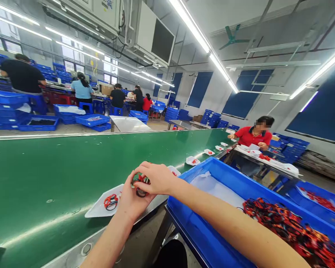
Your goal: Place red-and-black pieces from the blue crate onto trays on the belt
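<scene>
Over the near edge of the green conveyor belt, my two hands meet around a small bundle of coiled red-and-black wires [141,191]. My left hand [132,201] cups it from below with curled fingers. My right hand [158,178] reaches across from the right and grips the bundle from above, hiding part of it. Just left of my left hand, a white tray [97,208] lies on the belt with a red-and-black wire coil [111,202] in it. Another white tray [173,171] shows partly behind my right hand.
A blue bin [181,216] stands at right, with a heap of red-and-black wires [293,227] inside. More white trays [193,160] line the green belt [58,167]. A co-worker in red [249,137] sits farther along the line. Blue crates and other people are behind the belt.
</scene>
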The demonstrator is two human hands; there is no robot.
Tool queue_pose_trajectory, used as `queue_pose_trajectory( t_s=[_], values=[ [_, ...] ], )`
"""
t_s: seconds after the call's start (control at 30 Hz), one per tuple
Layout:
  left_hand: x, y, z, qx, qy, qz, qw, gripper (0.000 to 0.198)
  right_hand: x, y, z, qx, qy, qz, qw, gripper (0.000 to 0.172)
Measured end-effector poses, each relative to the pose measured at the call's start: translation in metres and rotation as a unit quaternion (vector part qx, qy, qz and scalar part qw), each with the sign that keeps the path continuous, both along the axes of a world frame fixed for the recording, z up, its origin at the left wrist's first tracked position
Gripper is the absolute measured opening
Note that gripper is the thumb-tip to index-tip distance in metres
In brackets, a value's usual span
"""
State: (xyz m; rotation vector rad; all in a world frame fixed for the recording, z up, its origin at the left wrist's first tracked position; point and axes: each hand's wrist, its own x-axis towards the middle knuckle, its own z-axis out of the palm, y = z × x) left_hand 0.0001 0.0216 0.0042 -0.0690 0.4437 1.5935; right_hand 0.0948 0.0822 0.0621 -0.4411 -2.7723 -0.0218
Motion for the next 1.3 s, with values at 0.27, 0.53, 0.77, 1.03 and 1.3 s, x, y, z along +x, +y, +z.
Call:
queue_pose_trajectory(
  t_s=[0.27,0.53,0.77,1.03,1.3],
  values=[
    [-0.002,0.004,-0.02,-0.048,-0.036,0.042,0.997,0.019,0.0,0.016,-0.023,-0.33,0.19,0.031,0.924,0.027],
    [-0.001,-0.009,-0.022,-0.059,-0.055,0.012,0.997,0.035,0.006,0.045,-0.02,-0.719,0.356,-0.042,0.595,0.04],
    [-0.002,-0.02,-0.015,-0.026,-0.04,-0.007,0.999,0.036,0.006,0.041,-0.021,-0.748,0.327,-0.032,0.576,0.041],
    [-0.004,-0.02,-0.016,-0.055,-0.059,-0.002,0.997,0.036,0.004,0.039,-0.028,-0.697,0.282,-0.042,0.658,0.033],
    [-0.009,-0.02,-0.021,-0.083,-0.069,0.02,0.994,0.034,0.0,0.034,-0.029,-0.631,0.259,-0.088,0.726,0.026]
  ],
)
